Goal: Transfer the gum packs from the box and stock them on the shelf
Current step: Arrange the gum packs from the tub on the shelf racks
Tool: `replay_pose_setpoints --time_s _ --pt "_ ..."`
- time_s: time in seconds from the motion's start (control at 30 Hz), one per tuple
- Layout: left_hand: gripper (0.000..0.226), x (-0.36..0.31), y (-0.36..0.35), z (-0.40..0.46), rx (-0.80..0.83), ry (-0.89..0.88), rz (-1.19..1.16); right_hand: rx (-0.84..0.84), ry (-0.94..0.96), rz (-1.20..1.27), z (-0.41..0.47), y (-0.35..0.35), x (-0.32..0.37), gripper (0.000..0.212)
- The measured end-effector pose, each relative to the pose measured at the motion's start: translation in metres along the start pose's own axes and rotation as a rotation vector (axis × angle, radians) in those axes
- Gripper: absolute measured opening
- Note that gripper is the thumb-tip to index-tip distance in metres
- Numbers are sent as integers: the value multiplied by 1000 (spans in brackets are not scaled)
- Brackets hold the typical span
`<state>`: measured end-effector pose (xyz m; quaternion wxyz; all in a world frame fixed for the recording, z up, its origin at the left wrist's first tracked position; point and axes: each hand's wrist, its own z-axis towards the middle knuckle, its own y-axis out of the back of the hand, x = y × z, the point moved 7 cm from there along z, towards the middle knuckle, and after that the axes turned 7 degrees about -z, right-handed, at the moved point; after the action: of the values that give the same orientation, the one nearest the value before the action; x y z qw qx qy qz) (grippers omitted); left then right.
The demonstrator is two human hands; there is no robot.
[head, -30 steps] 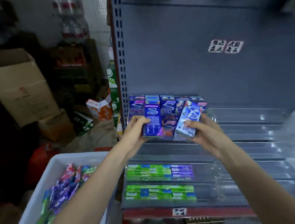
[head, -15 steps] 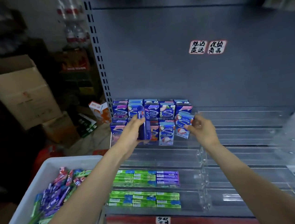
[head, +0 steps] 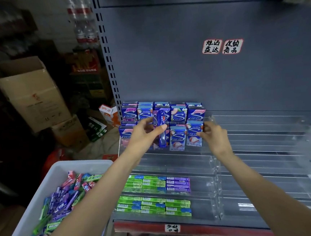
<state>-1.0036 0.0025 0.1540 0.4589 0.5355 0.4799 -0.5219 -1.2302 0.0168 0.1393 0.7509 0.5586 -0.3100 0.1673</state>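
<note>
The left hand [head: 143,133] pinches a dark blue gum pack [head: 161,128] between thumb and fingers, holding it upright and edge-on in front of the packs already standing on the shelf [head: 255,128]. The right hand [head: 211,133] has its fingers curled on the right edge of the end pack [head: 193,134] in the front row, gripping it where it stands. Just beside that hand a clear plastic divider [head: 211,120] sticks up.

The standing packs [head: 177,114] fill two stepped rows at the left end of the shelf, tight against the perforated upright [head: 108,65]. To the right of them the clear tiers run bare all the way to the far side, so there is open room along that edge. Lower down, flat green and purple packs [head: 154,204] lie in two front trays, again only at the left.

The white box [head: 48,176] sits low to the left, touching the shelf's front corner, with a loose heap of gum packs [head: 64,201] inside. Behind it cardboard cartons [head: 32,91] crowd the floor. Two handwritten labels [head: 221,46] are stuck on the grey back panel.
</note>
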Motion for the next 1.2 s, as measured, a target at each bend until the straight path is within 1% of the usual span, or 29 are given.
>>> replay_pose_setpoints --time_s 0.07,0.17,0.23,0.33,0.4,0.47,0.57,0.67,0.8,0.9,0.93,1.0,1.07,1.1,1.2 --pt "53 -2 -3 -1 -3 -24 35 6 -3 -37 1 -9 -4 24" --pt "45 -6 -8 -3 -3 -47 48 -65 -6 -146 2 -17 -8 25" --pt "41 -5 -12 -4 -7 -46 47 -116 -10 -165 0 -17 -8 26" --pt "48 -2 -17 -6 -15 -52 70 -160 -21 -150 -3 -14 -7 26" --pt "55 1 -19 -5 -20 -49 87 -140 -19 -199 -1 -15 -8 22" --pt "57 4 -21 -5 -26 -50 89 -75 -14 -233 2 -17 -11 20" --pt "57 5 -27 -5 -30 -55 95 14 -6 -256 4 -20 -15 20" --pt "53 4 -33 -6 -27 -71 110 25 -3 -217 4 -17 -16 21" --pt "55 -2 -41 -6 -15 -118 147 -33 13 -112 -2 -2 -13 26" --pt "59 -4 -52 -6 16 -147 214 -115 30 53 -10 16 -7 29" --pt "60 -6 -57 -6 19 -174 255 -114 44 131 -13 20 -3 29" --pt "65 -7 -68 -6 19 -233 346 -40 70 339 -18 24 6 24" --pt "68 -9 -80 -5 28 -266 432 57 54 548 -19 23 14 16" --pt "70 -10 -86 -6 34 -280 472 84 46 614 -18 24 16 14" --pt "72 -12 -95 -6 60 -318 543 105 47 631 -10 31 15 15"
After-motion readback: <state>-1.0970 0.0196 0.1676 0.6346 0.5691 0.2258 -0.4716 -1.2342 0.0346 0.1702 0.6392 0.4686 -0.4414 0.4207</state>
